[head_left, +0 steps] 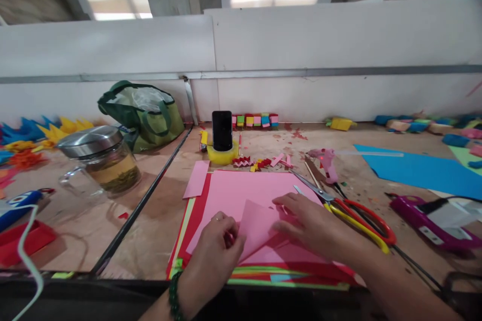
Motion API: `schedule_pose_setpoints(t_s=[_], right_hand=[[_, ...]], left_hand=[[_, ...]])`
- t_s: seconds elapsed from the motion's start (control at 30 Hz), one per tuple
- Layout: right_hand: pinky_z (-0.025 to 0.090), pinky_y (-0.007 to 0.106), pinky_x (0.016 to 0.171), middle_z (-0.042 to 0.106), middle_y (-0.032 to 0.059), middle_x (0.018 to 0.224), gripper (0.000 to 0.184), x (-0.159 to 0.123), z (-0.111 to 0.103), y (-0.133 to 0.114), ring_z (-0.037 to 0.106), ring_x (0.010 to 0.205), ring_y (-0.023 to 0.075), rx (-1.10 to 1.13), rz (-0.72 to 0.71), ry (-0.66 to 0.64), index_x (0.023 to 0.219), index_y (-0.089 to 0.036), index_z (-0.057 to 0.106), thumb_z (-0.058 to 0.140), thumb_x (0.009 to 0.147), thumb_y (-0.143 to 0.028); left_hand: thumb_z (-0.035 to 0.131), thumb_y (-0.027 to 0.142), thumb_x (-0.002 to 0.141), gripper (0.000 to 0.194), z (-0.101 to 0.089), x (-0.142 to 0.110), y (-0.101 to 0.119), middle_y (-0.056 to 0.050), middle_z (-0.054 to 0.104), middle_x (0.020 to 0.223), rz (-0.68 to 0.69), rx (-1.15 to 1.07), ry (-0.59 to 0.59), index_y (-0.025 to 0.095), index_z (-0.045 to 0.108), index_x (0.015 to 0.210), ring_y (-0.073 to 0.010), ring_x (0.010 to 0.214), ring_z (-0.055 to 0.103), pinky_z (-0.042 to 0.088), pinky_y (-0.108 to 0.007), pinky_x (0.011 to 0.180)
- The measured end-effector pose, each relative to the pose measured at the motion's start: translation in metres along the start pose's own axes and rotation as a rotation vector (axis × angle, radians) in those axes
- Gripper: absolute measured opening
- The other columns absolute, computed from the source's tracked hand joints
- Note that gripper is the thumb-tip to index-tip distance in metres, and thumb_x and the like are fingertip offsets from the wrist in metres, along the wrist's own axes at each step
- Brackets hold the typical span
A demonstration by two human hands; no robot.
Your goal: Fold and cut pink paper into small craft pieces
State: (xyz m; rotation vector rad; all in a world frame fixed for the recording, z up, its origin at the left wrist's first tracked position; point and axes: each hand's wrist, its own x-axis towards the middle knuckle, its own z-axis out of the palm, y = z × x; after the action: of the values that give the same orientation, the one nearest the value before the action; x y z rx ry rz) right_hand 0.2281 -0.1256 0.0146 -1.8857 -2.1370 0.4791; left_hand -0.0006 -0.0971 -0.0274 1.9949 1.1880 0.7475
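A small pink sheet of paper (pixel 258 225) lies folded over on a stack of coloured paper (pixel 241 188) at the front of the table. My left hand (pixel 218 248), with a ring and a green bead bracelet, pinches the sheet's lower left edge with closed fingers. My right hand (pixel 307 223) presses flat on the right part of the fold, fingers stretched out. Red and yellow scissors (pixel 354 213) lie just right of that hand.
A phone (pixel 222 130) stands in a yellow tape roll behind the stack, with small folded paper pieces (pixel 256 162) beside it. A pink glue gun (pixel 328 163), blue paper (pixel 417 170), a glass jar (pixel 103 160), a green bag (pixel 145 113) and a purple device (pixel 433 218) surround the work area.
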Motion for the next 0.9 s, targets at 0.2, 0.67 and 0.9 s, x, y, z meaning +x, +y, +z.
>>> schedule_pose_setpoints(t_s=[0.2, 0.67, 0.9], right_hand=[[0.041, 0.03, 0.063, 0.069, 0.0064, 0.091, 0.058, 0.038, -0.011, -0.01, 0.061, 0.079, 0.0234, -0.034, 0.082, -0.167, 0.109, -0.02, 0.063, 0.062, 0.073, -0.065], [0.03, 0.022, 0.05, 0.053, -0.0034, 0.061, 0.038, 0.06, -0.011, -0.015, 0.045, 0.058, 0.0108, 0.211, 0.038, -0.34, 0.071, -0.017, 0.064, 0.069, 0.068, -0.054], [0.024, 0.02, 0.046, 0.041, -0.0085, 0.054, 0.032, 0.058, -0.008, -0.015, 0.033, 0.052, 0.0064, 0.517, -0.017, -0.352, 0.064, -0.018, 0.048, 0.069, 0.069, -0.041]], left_hand=[[0.053, 0.017, 0.077, 0.014, 0.0, 0.003, -0.002, 0.001, 0.05, 0.069, -0.044, -0.059, 0.002, 0.018, 0.047, 0.065, -0.0124, 0.061, 0.048, 0.038, -0.023, 0.057], [0.053, 0.012, 0.075, 0.011, 0.002, 0.003, -0.002, 0.0, 0.053, 0.069, 0.012, -0.038, 0.034, 0.017, 0.05, 0.065, -0.0126, 0.064, 0.051, 0.039, -0.024, 0.059], [0.058, 0.015, 0.078, 0.005, -0.01, -0.005, 0.001, -0.004, 0.06, 0.084, 0.104, 0.064, 0.075, 0.017, 0.061, 0.083, -0.0169, 0.074, 0.057, 0.046, -0.028, 0.066]])
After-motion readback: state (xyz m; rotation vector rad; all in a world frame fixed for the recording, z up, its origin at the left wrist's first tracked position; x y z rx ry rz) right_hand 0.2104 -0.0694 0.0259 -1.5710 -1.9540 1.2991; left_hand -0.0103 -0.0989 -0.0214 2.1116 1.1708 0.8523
